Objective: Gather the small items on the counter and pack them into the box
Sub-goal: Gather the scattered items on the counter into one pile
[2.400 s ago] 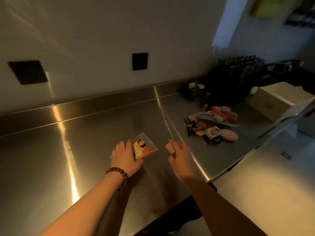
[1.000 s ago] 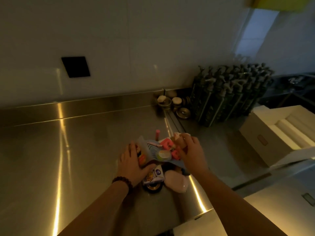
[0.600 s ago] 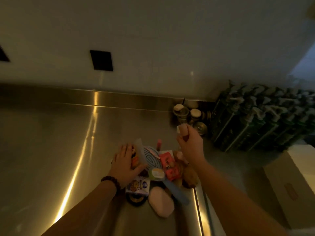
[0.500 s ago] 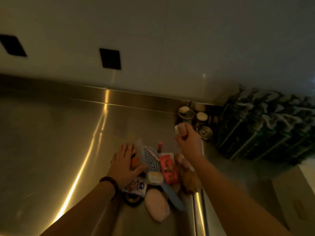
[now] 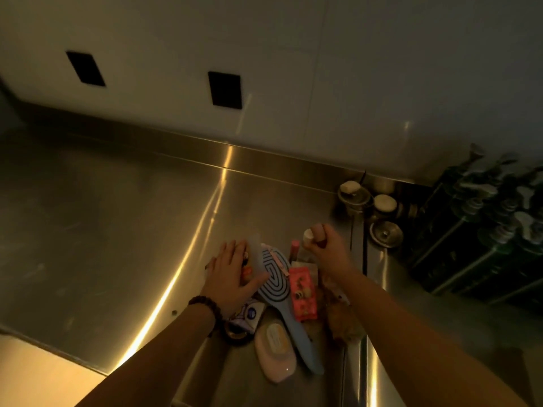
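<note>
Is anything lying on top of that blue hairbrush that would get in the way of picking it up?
Yes. The left hand rests on the hairbrush head's left edge, a small pink clip lies across the head, and the red packet lies along its right side. The handle looks free.

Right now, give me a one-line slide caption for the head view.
Left hand flat on a packet beside the hairbrush; right hand grips a small tan item above the pile on the steel counter.

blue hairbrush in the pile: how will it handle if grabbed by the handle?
The hairbrush looks like rigid plastic, so probably stiff and light. A red packet lies against its head and may slide off when lifted. The left hand rests beside it; the long handle looks free.
</note>
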Demonstrator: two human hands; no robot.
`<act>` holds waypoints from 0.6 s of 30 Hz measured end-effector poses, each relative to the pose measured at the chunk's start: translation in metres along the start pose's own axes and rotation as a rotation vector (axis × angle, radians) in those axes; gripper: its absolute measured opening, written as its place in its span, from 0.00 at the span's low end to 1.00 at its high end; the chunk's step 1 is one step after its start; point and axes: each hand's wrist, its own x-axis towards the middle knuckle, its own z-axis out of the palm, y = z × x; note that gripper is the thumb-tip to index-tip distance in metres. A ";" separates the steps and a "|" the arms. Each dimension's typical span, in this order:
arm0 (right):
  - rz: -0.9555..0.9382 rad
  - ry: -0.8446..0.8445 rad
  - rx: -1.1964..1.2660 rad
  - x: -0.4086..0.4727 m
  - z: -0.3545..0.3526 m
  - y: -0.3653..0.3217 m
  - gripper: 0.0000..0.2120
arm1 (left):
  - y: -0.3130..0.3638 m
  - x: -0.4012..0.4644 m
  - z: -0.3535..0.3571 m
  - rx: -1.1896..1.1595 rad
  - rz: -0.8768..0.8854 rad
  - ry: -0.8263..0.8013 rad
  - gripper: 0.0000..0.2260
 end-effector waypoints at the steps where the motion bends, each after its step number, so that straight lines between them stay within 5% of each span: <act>1: 0.004 -0.001 0.014 0.000 -0.001 0.000 0.07 | 0.000 0.000 0.000 -0.001 0.000 -0.004 0.56; 9: 0.080 0.175 -0.001 -0.006 -0.026 0.000 0.10 | 0.002 0.002 -0.001 0.038 0.003 -0.004 0.52; 18: 0.109 0.009 -0.060 0.001 -0.027 0.009 0.06 | 0.002 0.001 0.006 0.041 0.004 0.041 0.48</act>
